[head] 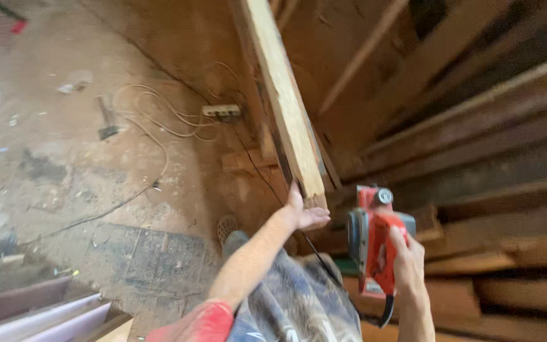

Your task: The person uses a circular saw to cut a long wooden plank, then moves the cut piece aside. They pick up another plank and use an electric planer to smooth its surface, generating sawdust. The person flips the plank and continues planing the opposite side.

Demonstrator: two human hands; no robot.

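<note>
My left hand [304, 212] grips the near end of a long pale wooden plank [283, 95] that runs away from me, tilted up toward the top of the view. My right hand [406, 256] is closed around the handle of a red and grey electric planer [375, 244], held just right of the plank's end and apart from it. A black cord hangs from the tool's underside. My knees, in patterned shorts, show below the hands.
Stacked dark boards [495, 145] fill the right side. On the dusty floor lie a white power strip [221, 112] with looping pale cables, a hammer [106, 120], and a sandalled foot [228, 231]. Pale panels [45, 316] lean at bottom left.
</note>
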